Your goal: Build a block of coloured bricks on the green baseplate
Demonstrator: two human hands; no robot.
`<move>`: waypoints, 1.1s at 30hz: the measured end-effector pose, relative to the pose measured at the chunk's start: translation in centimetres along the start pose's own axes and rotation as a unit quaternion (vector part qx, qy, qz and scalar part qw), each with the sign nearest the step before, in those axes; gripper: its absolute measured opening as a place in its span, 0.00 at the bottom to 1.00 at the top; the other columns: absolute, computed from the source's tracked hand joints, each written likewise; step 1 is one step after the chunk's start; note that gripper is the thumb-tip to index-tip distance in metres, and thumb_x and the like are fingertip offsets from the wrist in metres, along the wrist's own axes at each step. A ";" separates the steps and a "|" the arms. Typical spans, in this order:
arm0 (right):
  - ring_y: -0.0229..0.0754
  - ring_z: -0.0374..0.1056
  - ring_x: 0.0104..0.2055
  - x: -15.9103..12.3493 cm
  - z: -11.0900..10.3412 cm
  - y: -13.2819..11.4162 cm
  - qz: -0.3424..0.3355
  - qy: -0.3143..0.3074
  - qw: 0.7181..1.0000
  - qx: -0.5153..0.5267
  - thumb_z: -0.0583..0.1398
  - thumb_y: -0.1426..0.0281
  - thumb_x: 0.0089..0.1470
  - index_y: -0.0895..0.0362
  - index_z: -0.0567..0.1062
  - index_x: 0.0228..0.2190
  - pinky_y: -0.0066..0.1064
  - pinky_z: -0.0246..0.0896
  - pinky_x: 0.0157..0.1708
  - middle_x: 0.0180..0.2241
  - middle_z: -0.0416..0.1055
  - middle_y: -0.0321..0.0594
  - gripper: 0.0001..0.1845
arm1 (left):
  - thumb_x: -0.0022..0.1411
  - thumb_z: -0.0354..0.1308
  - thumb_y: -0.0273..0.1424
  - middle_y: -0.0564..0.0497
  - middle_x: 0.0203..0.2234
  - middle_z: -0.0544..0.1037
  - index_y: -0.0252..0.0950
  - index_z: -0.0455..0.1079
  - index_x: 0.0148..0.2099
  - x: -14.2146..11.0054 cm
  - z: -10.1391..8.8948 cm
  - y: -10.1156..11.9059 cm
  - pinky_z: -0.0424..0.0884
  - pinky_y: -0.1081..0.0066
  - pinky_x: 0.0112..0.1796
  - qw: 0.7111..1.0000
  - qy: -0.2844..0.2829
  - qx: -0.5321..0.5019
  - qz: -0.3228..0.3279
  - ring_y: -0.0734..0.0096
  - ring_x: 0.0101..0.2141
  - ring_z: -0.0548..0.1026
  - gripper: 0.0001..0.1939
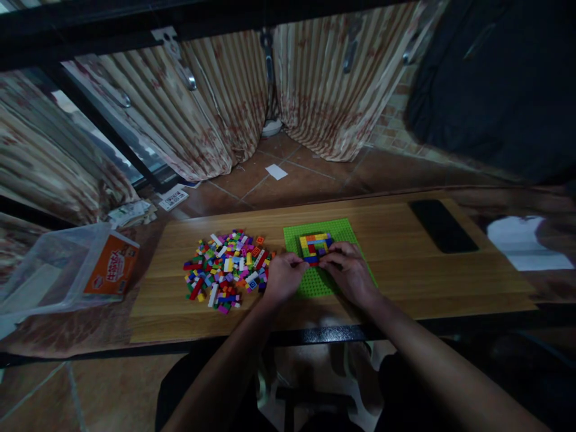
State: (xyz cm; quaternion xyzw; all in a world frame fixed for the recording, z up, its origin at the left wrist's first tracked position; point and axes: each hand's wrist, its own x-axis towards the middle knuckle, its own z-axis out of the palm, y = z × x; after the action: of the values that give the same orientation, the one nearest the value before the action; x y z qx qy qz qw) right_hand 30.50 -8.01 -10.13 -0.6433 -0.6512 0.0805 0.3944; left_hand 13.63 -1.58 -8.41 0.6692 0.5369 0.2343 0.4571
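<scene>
A small rectangular wall of multicoloured toy bricks stands on a green studded baseplate. At its front left corner my left hand is closed, thumb and forefinger pinched against the red and blue bricks. My right hand curls in from the other side, its fingertips at the front right of the same bricks. The fingers partly hide the front of the build. To the left of my left hand lies a wide heap of loose toy bricks in many colours.
A black phone-like slab rests on the right of the wooden board. Left of the board stands a clear plastic box with an orange label. White paper lies past the right end. Curtains hang behind.
</scene>
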 end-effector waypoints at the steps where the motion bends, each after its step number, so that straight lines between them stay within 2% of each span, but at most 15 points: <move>1: 0.47 0.64 0.44 0.0 0.0 0.0 0.000 0.001 1.000 0.001 0.62 0.68 0.55 0.51 0.81 0.28 0.42 0.63 0.44 0.39 0.69 0.42 0.07 | 0.53 0.60 0.27 0.55 0.19 0.75 0.34 0.73 0.25 0.0 -0.1 0.1 0.63 0.77 0.25 1.000 -0.003 -0.004 -0.002 0.76 0.22 0.71 0.06; 11: 0.46 0.65 0.45 -0.1 0.2 -0.1 -0.014 0.010 1.000 -0.009 0.62 0.67 0.56 0.52 0.81 0.30 0.41 0.64 0.45 0.40 0.68 0.42 0.07 | 0.54 0.58 0.29 0.54 0.18 0.74 0.33 0.72 0.23 0.1 -0.3 0.3 0.62 0.77 0.23 0.999 -0.029 -0.016 -0.030 0.77 0.19 0.69 0.09; 21: 0.46 0.66 0.45 -0.2 0.2 0.2 -0.030 -0.006 0.999 -0.021 0.60 0.66 0.58 0.51 0.80 0.32 0.41 0.64 0.45 0.41 0.68 0.43 0.09 | 0.54 0.59 0.28 0.55 0.16 0.74 0.33 0.72 0.23 0.5 -0.5 0.6 0.63 0.77 0.21 0.996 -0.052 -0.031 -0.067 0.77 0.18 0.70 0.09; 33: 0.45 0.66 0.45 0.1 -0.1 0.2 0.013 -0.027 0.999 0.042 0.60 0.67 0.56 0.51 0.80 0.29 0.41 0.65 0.46 0.41 0.67 0.42 0.08 | 0.54 0.59 0.28 0.54 0.16 0.74 0.32 0.73 0.23 0.5 -0.1 0.5 0.61 0.77 0.20 0.996 -0.055 -0.016 -0.072 0.76 0.17 0.70 0.09</move>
State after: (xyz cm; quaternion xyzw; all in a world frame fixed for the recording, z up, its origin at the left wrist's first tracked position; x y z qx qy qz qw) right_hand 30.75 -7.90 -10.14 -0.6321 -0.6495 0.1299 0.4022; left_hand 13.95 -1.04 -8.05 0.6332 0.5544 0.1721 0.5120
